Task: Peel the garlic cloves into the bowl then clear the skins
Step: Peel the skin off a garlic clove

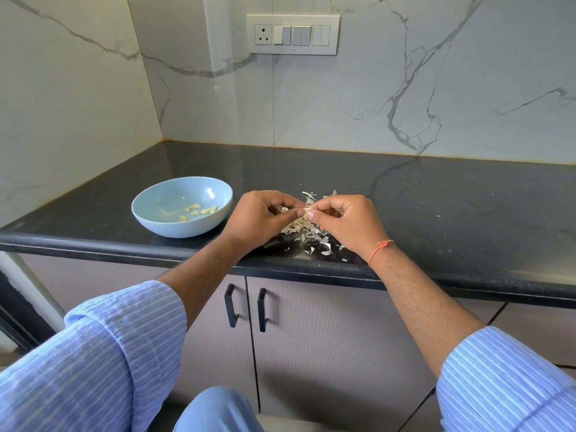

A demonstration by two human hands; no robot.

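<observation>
Left hand (260, 218): over the front part of the counter, just right of the bowl; fingers curled in, thumb and forefinger pinching one end of the garlic clove
Right hand (346, 221): facing the left, fingertips meeting it; fingers curled, thumb and forefinger pinching the other end of the same clove; orange thread (378, 249) tied round the wrist
Garlic clove (307, 211): small and pale, held between both hands above the skins; mostly hidden by fingertips, so cannot tell how much skin is left on it
Skins (307, 235): loose heap of papery white flakes on the counter, under and between the hands; a few stray bits nearer the front edge and some behind the hands
Bowl (149, 213): light blue, shallow, upright on the counter, left of the hands, close to the left hand
Peeled cloves (201, 210): several yellowish pieces lying in the bottom of the bowl, toward its right side
Counter (436, 194): black, glossy, speckled; marble-patterned wall behind
Switch panel (293, 34): on the back wall, above the hands
Cupboard handles (246, 310): two black ones on the doors below the counter
Sleeves (103, 350): blue striped, pushed up both forearms
</observation>
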